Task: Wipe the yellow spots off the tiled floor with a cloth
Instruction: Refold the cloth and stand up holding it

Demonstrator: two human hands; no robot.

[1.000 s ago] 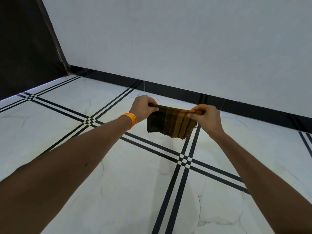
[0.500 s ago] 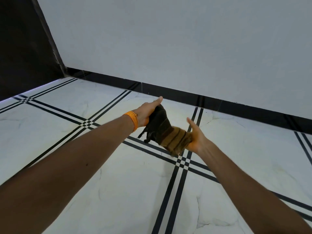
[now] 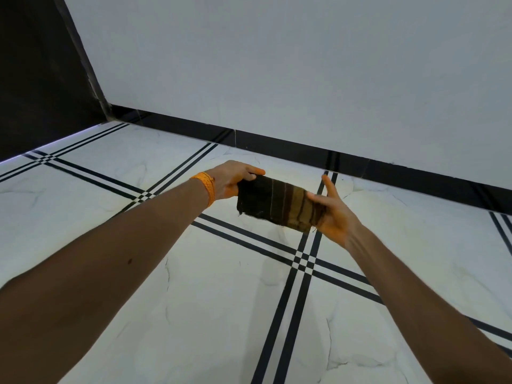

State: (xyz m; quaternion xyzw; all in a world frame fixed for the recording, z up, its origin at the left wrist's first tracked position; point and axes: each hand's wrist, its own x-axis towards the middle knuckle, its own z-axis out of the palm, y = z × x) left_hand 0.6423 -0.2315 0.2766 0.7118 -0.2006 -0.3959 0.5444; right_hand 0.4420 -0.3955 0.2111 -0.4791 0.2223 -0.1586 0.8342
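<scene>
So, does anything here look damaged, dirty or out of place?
Only the cloth, held in the air by the left hand and right hand: its lower edge is frayed, with loose threads at the corners. The thin dark lines in the floor tiles look like marble veining, not cracks.

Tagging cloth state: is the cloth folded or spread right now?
Folded. The cloth is a compact, thick band gripped at its ends by the left hand and right hand; no loose sheet hangs.

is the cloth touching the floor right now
No, the cloth is held in the air, gripped at its ends by the left hand and the right hand, above the tiled floor.
</scene>
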